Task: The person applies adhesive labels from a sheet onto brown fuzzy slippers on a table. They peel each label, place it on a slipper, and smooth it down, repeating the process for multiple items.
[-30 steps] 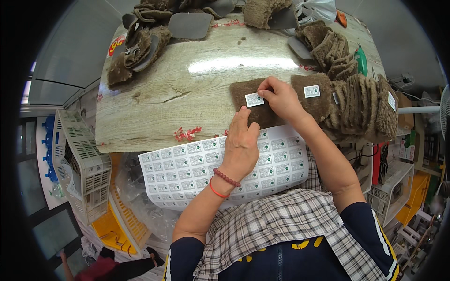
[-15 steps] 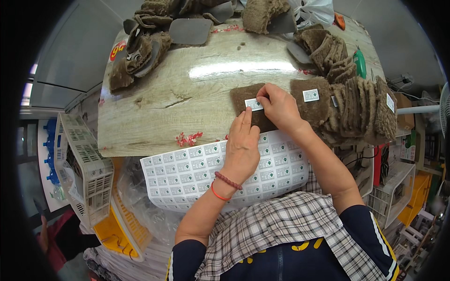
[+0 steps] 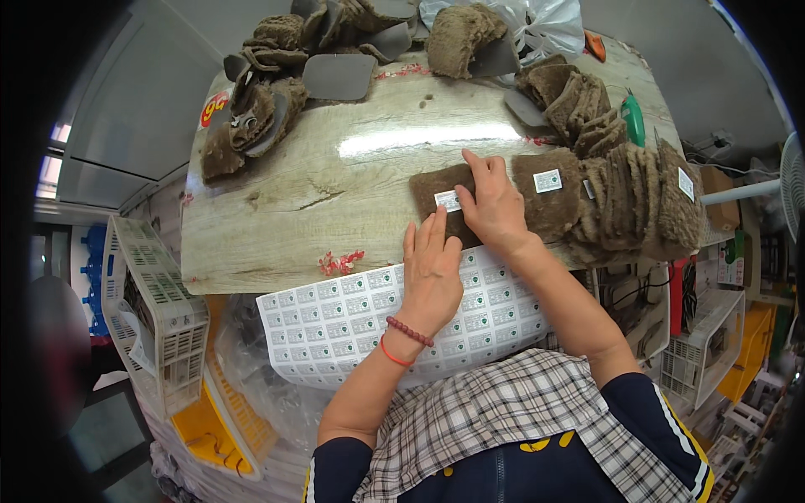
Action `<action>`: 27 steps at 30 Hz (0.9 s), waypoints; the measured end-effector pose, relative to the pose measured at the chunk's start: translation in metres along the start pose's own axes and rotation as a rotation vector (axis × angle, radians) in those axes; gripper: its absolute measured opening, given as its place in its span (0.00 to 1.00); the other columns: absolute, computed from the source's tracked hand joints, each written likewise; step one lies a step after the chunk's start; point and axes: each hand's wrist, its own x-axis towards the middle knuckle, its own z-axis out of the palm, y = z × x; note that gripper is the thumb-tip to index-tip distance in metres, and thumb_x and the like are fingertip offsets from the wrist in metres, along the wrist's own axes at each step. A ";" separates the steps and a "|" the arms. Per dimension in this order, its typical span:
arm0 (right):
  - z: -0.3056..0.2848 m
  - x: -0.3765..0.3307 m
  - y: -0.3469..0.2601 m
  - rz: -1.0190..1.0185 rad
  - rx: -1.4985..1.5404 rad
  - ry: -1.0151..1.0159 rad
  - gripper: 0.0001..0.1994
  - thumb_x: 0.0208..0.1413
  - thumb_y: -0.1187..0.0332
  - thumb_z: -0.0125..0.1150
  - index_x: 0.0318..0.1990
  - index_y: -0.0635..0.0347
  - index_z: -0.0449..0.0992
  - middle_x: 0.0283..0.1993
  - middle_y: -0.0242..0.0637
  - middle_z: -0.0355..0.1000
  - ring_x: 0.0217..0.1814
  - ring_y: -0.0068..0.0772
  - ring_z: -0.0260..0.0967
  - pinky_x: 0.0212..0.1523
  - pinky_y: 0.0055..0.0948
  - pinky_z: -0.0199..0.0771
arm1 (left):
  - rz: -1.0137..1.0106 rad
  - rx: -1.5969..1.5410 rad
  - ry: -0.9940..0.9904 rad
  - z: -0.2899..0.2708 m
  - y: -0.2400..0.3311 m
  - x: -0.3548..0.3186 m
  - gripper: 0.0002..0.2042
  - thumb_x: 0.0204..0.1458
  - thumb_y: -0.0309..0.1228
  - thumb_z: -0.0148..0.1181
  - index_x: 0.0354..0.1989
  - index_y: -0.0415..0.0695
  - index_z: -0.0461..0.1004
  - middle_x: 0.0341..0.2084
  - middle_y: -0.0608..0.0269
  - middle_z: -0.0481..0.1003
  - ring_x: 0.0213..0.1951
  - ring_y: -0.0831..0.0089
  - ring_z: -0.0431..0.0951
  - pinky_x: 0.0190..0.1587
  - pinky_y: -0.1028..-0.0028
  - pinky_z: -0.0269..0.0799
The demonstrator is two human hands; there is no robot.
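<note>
Right hand [image 3: 495,208], one: the earlier pinch on the label is undone; grip loosely open, fingers extended over the brown pad [image 3: 429,184], thumb beside the label's right end. Left hand [image 3: 433,285], one: grip open, nothing clasped, fingertip touching the label, as before. White label [image 3: 446,201], one: on the pad, atop the worktop [image 3: 277,239].

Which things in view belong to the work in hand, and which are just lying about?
In the work:
left hand
right hand
brown fuzzy pad at the fingertips
small white label on it
label sheet
probably the labelled pad alongside

Apparently lying about:
green tool
orange object
plastic bag
white crate at left
</note>
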 end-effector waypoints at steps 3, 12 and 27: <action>0.007 0.001 0.001 0.042 -0.057 0.043 0.25 0.50 0.63 0.68 0.55 0.61 0.69 0.48 0.46 0.65 0.48 0.49 0.70 0.44 0.43 0.74 | -0.015 0.019 -0.013 -0.001 0.000 0.002 0.03 0.50 0.23 0.57 0.32 0.36 0.72 0.64 0.37 0.60 0.62 0.48 0.62 0.64 0.49 0.52; 0.003 0.011 -0.008 0.149 0.021 0.013 0.15 0.46 0.61 0.72 0.34 0.60 0.73 0.41 0.44 0.72 0.46 0.48 0.71 0.44 0.45 0.72 | -0.017 0.016 -0.039 -0.002 -0.006 0.005 0.04 0.49 0.24 0.59 0.29 0.36 0.74 0.65 0.37 0.58 0.63 0.49 0.60 0.62 0.52 0.53; -0.100 0.104 0.084 0.488 -0.274 0.376 0.50 0.46 0.46 0.71 0.71 0.60 0.48 0.72 0.62 0.45 0.76 0.66 0.33 0.73 0.57 0.33 | 0.046 -0.078 0.076 0.005 0.022 -0.012 0.04 0.50 0.23 0.58 0.29 0.36 0.70 0.66 0.38 0.56 0.67 0.45 0.55 0.68 0.50 0.48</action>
